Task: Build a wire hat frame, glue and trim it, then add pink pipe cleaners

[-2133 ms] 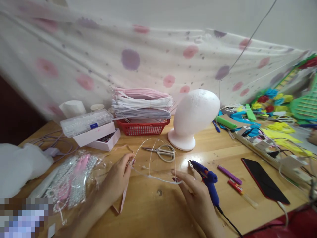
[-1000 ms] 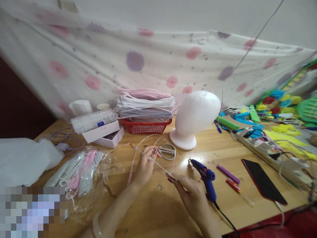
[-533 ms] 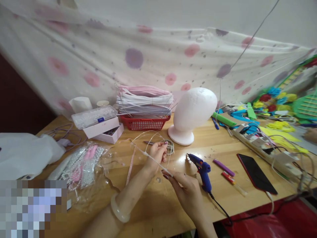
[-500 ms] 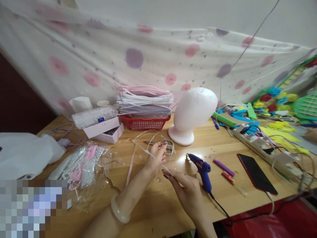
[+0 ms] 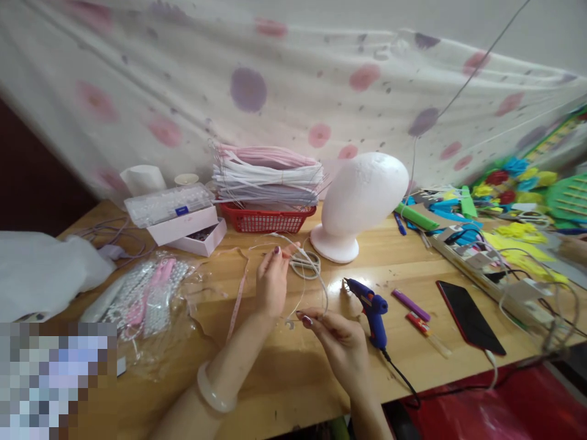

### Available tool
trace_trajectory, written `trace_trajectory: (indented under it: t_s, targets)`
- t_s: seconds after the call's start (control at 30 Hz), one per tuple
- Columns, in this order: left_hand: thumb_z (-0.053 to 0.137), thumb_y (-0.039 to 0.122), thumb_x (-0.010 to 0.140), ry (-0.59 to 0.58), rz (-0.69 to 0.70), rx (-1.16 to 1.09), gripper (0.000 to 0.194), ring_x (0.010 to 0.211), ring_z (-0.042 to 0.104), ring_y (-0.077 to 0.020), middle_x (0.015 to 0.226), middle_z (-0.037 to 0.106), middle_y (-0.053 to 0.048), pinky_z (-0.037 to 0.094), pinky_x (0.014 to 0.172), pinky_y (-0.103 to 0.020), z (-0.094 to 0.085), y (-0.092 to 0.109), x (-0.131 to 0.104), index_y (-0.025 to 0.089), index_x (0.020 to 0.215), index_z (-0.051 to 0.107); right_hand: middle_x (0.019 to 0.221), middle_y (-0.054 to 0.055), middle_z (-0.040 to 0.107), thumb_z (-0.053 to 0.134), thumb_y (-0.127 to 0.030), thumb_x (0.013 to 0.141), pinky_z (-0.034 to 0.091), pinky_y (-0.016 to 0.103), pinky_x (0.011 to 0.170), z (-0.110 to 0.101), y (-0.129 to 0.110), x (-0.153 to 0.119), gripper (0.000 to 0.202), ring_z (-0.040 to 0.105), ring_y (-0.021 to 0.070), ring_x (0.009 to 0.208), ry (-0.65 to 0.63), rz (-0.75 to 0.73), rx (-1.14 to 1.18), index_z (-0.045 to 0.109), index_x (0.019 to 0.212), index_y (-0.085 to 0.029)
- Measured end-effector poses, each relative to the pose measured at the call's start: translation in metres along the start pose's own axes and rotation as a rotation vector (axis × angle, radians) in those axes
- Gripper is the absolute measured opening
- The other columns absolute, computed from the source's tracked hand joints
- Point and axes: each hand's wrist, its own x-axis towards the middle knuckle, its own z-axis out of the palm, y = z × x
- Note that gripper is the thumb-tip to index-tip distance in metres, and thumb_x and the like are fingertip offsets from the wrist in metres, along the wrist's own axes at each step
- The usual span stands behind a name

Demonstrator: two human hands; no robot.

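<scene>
- The wire (image 5: pixel 326 292) is pinched between thumb and fingers of the right grip (image 5: pixel 342 343), which is closed at the tips.
- From the right grip, the wire is bowed up and away, then across to the fingertips of the left grip (image 5: pixel 271 284).
- The left grip is held ahead and left of the right grip, fingers partly bent; whether the wire is grasped or merely touched there cannot be told.
- The scissors (image 5: pixel 306 264) are laid on the surface (image 5: pixel 279 391), just right of the left grip, and are partly covered.
- The glue gun (image 5: pixel 373 311) is laid just right of the right grip; the phone (image 5: pixel 468 318) is placed farther right.
- The foam head (image 5: pixel 362 205) is stood beyond both grips.
- The red basket (image 5: pixel 270 221) is set beyond the left grip.
- The pink tape (image 5: pixel 237 296) and bagged beads (image 5: pixel 158 299) are laid left of the left grip.
</scene>
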Motion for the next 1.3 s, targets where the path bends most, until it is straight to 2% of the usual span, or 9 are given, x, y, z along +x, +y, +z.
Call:
trace_trajectory:
  t_s: [0.1, 0.2, 0.37, 0.53, 0.63, 0.73, 0.8, 1.03, 1.3]
  targets:
    - [0.064, 0.039, 0.082, 0.027, -0.064, -0.077, 0.027, 0.075, 0.068, -0.0148, 0.063, 0.062, 0.002, 0.051, 0.094, -0.035, 0.006, 0.003, 0.000, 0.020, 0.066, 0.053, 0.084, 0.006, 0.080, 0.071, -0.032, 0.084, 0.062, 0.027, 0.067, 0.000, 0.003, 0.000, 0.015, 0.075, 0.0201, 0.071, 0.000, 0.059, 0.023, 0.081, 0.086, -0.022]
    - [0.064, 0.034, 0.085, 0.040, -0.137, -0.115, 0.027, 0.050, 0.049, -0.0067, 0.051, 0.046, 0.008, 0.055, 0.076, -0.027, 0.006, 0.009, -0.004, 0.018, 0.066, 0.053, 0.087, 0.006, 0.080, 0.070, -0.033, 0.085, 0.063, 0.032, 0.074, -0.003, 0.006, 0.002, 0.017, 0.075, 0.0218, 0.077, 0.014, 0.107, 0.063, 0.081, 0.088, -0.021]
    - [0.066, 0.032, 0.086, 0.003, -0.217, -0.073, 0.026, 0.042, 0.033, -0.0044, 0.051, 0.042, 0.008, 0.036, 0.043, -0.015, 0.004, 0.027, -0.016, 0.016, 0.068, 0.056, 0.089, 0.006, 0.080, 0.071, -0.033, 0.085, 0.063, 0.036, 0.080, -0.012, 0.013, 0.009, 0.016, 0.075, 0.0225, 0.082, 0.031, 0.138, 0.063, 0.080, 0.092, -0.021]
    - [0.060, 0.036, 0.088, -0.054, -0.234, 0.064, 0.027, 0.039, 0.026, -0.0031, 0.055, 0.042, 0.007, 0.022, 0.038, -0.015, -0.003, 0.060, -0.032, 0.017, 0.069, 0.054, 0.087, 0.006, 0.079, 0.072, -0.035, 0.084, 0.063, 0.035, 0.078, -0.016, 0.015, 0.014, 0.018, 0.074, 0.0213, 0.080, 0.074, 0.120, 0.013, 0.080, 0.093, -0.022]
    - [0.051, 0.043, 0.093, -0.167, -0.024, 0.533, 0.030, 0.042, 0.038, -0.0073, 0.059, 0.049, 0.003, 0.028, 0.041, -0.019, -0.023, 0.084, -0.046, 0.021, 0.073, 0.056, 0.088, 0.006, 0.078, 0.072, -0.037, 0.085, 0.062, 0.037, 0.081, -0.020, 0.016, 0.016, 0.018, 0.072, 0.0215, 0.085, 0.092, 0.114, -0.022, 0.080, 0.093, -0.023]
    - [0.056, 0.036, 0.091, -0.254, 0.470, 1.206, 0.015, 0.068, 0.064, -0.0183, 0.079, 0.068, -0.002, 0.045, 0.061, -0.028, -0.054, 0.096, -0.058, 0.025, 0.089, 0.065, 0.091, 0.006, 0.077, 0.072, -0.037, 0.085, 0.061, 0.039, 0.084, -0.024, 0.018, 0.018, 0.017, 0.071, 0.0220, 0.090, 0.100, 0.111, -0.032, 0.081, 0.091, -0.024]
    - [0.052, 0.036, 0.093, -0.289, 0.552, 1.423, 0.019, 0.081, 0.070, -0.0243, 0.093, 0.074, -0.004, 0.048, 0.067, -0.032, -0.074, 0.094, -0.063, 0.025, 0.098, 0.067, 0.093, 0.006, 0.077, 0.073, -0.037, 0.084, 0.062, 0.038, 0.084, -0.026, 0.018, 0.019, 0.017, 0.071, 0.0217, 0.089, 0.111, 0.117, -0.008, 0.081, 0.090, -0.024]
    - [0.040, 0.035, 0.094, -0.501, 0.366, 1.621, 0.039, 0.099, 0.071, -0.0315, 0.111, 0.075, -0.014, 0.055, 0.084, -0.043, -0.109, 0.070, -0.075, 0.018, 0.116, 0.068, 0.084, 0.007, 0.079, 0.079, -0.039, 0.077, 0.065, 0.035, 0.075, -0.031, 0.007, 0.018, 0.019, 0.076, 0.0234, 0.081, 0.138, 0.164, 0.160, 0.080, 0.084, -0.021]
    - [0.046, 0.027, 0.089, -0.737, -0.011, 1.651, 0.026, 0.090, 0.066, -0.0317, 0.090, 0.072, -0.009, 0.051, 0.082, -0.048, -0.119, 0.079, -0.084, 0.023, 0.078, 0.069, 0.072, 0.008, 0.079, 0.086, -0.042, 0.069, 0.066, 0.035, 0.066, -0.038, -0.004, 0.021, 0.024, 0.077, 0.0254, 0.070, 0.157, 0.206, 0.406, 0.078, 0.077, -0.020]
